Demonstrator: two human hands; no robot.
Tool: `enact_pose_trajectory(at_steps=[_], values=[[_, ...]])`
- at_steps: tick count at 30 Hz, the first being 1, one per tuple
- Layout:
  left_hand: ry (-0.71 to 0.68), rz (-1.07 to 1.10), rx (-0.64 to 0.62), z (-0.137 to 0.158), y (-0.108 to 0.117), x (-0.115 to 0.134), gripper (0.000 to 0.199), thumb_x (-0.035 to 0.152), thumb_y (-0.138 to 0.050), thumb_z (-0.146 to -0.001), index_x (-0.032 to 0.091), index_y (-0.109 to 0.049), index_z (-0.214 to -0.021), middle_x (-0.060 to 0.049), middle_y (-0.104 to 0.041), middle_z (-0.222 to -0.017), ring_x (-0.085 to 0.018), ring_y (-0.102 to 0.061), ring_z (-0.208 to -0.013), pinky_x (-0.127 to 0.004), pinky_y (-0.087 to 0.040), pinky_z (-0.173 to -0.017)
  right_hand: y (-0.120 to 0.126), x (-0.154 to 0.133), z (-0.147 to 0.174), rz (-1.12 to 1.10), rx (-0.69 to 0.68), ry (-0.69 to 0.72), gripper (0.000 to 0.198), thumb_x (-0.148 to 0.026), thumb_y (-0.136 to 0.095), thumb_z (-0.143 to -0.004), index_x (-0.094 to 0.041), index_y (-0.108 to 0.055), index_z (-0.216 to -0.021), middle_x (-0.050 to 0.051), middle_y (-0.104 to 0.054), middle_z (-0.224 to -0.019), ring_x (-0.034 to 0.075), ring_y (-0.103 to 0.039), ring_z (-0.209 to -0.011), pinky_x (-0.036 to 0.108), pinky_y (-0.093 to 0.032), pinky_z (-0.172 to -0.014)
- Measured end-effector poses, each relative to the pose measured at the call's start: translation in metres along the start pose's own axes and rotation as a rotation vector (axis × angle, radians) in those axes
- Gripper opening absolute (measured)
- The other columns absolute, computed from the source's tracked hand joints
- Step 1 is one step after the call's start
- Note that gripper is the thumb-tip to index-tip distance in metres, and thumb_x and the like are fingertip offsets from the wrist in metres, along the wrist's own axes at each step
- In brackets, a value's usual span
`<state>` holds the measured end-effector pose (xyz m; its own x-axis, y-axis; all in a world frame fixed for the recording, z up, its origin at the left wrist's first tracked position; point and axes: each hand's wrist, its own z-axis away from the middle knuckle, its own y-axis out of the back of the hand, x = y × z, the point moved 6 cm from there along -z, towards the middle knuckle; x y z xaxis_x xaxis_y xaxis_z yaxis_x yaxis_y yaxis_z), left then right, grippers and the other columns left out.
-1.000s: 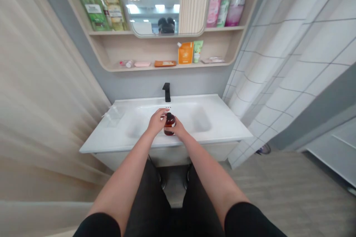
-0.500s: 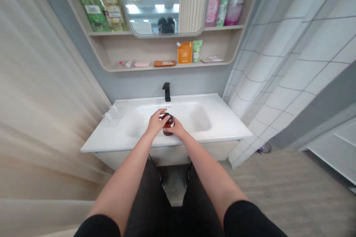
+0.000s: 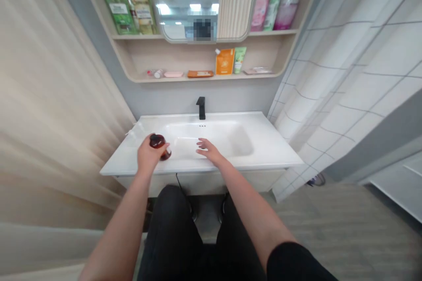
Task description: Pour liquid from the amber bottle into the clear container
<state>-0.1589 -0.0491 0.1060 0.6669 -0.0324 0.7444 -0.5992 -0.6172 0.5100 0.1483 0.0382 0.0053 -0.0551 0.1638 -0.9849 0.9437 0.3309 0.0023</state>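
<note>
My left hand (image 3: 149, 156) grips a small amber bottle with a dark cap (image 3: 160, 145), tilted, over the left part of the white sink counter (image 3: 270, 149). My right hand (image 3: 208, 150) is held flat with its fingers apart above the front edge of the basin (image 3: 211, 138), and holds nothing. A black tap (image 3: 201, 107) stands at the back of the basin.
A clear bottle (image 3: 133, 134) stands at the counter's left. The shelf (image 3: 204, 78) above holds an orange pouch (image 3: 224, 61), a green tube and flat items. Green bottles (image 3: 128, 2) and pink bottles (image 3: 272, 6) flank the mirror. A tiled wall rises on the right.
Both hands were together on the bottle at the basin's front. Now my left hand has carried it to the left, and my right hand has let go and spread its fingers.
</note>
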Motion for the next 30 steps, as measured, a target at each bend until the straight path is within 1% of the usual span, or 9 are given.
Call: enact_pose_trajectory(at_steps=[4, 8, 12, 16, 18, 21, 24, 27, 30], values=[[0.107, -0.286, 0.134, -0.030, 0.068, -0.051, 0.077, 0.052, -0.095, -0.074, 0.021, -0.068, -0.138, -0.014, -0.077, -0.134, -0.040, -0.071, -0.127, -0.055, -0.054, -0.114, 0.000, 0.008, -0.004, -0.040, 0.015, -0.051, 0.052, -0.049, -0.090, -0.074, -0.027, -0.075, -0.118, 0.006, -0.078, -0.116, 0.025, -0.071, -0.104, 0.041, -0.055, -0.094], [0.233, -0.374, 0.135, -0.050, 0.097, -0.084, 0.071, 0.047, -0.095, -0.076, 0.017, -0.066, -0.133, -0.013, -0.076, -0.131, -0.039, -0.070, -0.125, -0.053, -0.056, -0.111, 0.000, 0.011, -0.006, -0.049, 0.020, -0.083, 0.044, -0.050, -0.090, -0.074, -0.025, -0.078, -0.108, 0.004, -0.078, -0.104, 0.022, -0.069, -0.093, 0.034, -0.052, -0.082], [0.161, -0.341, 0.173, -0.052, 0.104, -0.086, 0.085, 0.042, -0.094, -0.078, 0.014, -0.053, -0.147, -0.018, -0.067, -0.145, -0.039, -0.063, -0.136, -0.054, -0.053, -0.115, 0.001, 0.010, -0.005, -0.007, 0.050, -0.087, 0.041, -0.051, -0.087, -0.074, -0.025, -0.080, -0.105, 0.003, -0.078, -0.098, 0.021, -0.067, -0.090, 0.032, -0.051, -0.077], [-0.090, -0.362, 0.462, -0.018, 0.109, -0.063, 0.067, 0.046, -0.073, -0.096, 0.010, -0.051, -0.149, -0.028, -0.055, -0.156, -0.043, -0.049, -0.151, -0.058, -0.043, -0.122, 0.004, 0.007, -0.005, 0.070, 0.133, -0.069, 0.037, -0.050, -0.081, -0.077, -0.024, -0.079, -0.103, 0.002, -0.077, -0.088, 0.020, -0.066, -0.082, 0.031, -0.051, -0.074], [-0.219, -0.357, 0.406, 0.001, 0.088, -0.047, 0.044, 0.043, -0.060, -0.103, 0.012, -0.062, -0.133, -0.026, -0.066, -0.140, -0.041, -0.059, -0.137, -0.056, -0.046, -0.116, 0.012, 0.001, -0.003, 0.150, 0.205, -0.051, 0.031, -0.048, -0.076, -0.082, -0.023, -0.078, -0.100, 0.001, -0.076, -0.084, 0.020, -0.066, -0.078, 0.031, -0.051, -0.074], [-0.372, -0.281, -0.062, 0.019, 0.021, -0.023, 0.029, 0.040, -0.050, -0.106, 0.020, -0.071, -0.106, -0.013, -0.076, -0.106, -0.030, -0.070, -0.100, -0.043, -0.053, -0.098, 0.035, -0.016, 0.004, 0.423, 0.247, -0.021, 0.022, -0.041, -0.072, -0.089, -0.023, -0.080, -0.098, 0.002, -0.078, -0.084, 0.021, -0.068, -0.078, 0.031, -0.049, -0.075], [-0.420, -0.271, -0.414, 0.029, -0.042, -0.007, 0.035, 0.045, -0.049, -0.108, 0.024, -0.074, -0.095, -0.010, -0.078, -0.099, -0.027, -0.070, -0.092, -0.037, -0.052, -0.089, 0.067, -0.032, 0.014, 0.795, 0.210, -0.024, 0.017, -0.036, -0.073, -0.093, -0.022, -0.082, -0.093, 0.005, -0.080, -0.087, 0.022, -0.070, -0.082, 0.030, -0.044, -0.075], [-0.338, -0.382, -0.556, 0.028, -0.079, -0.010, 0.044, 0.047, -0.048, -0.109, 0.024, -0.073, -0.080, -0.010, -0.077, -0.087, -0.029, -0.070, -0.087, -0.036, -0.047, -0.081, 0.097, -0.034, 0.025, 1.048, 0.201, -0.141, 0.025, -0.040, -0.072, -0.099, -0.021, -0.081, -0.085, 0.008, -0.080, -0.086, 0.023, -0.069, -0.082, 0.030, -0.038, -0.069], [-0.295, -0.454, -0.580, 0.029, -0.092, -0.016, 0.042, 0.046, -0.051, -0.108, 0.024, -0.073, -0.079, -0.011, -0.077, -0.086, -0.030, -0.071, -0.086, -0.036, -0.044, -0.078, 0.105, -0.028, 0.033, 1.139, 0.144, -0.202, 0.031, -0.044, -0.072, -0.101, -0.021, -0.079, -0.081, 0.008, -0.080, -0.087, 0.021, -0.067, -0.081, 0.029, -0.033, -0.066]])
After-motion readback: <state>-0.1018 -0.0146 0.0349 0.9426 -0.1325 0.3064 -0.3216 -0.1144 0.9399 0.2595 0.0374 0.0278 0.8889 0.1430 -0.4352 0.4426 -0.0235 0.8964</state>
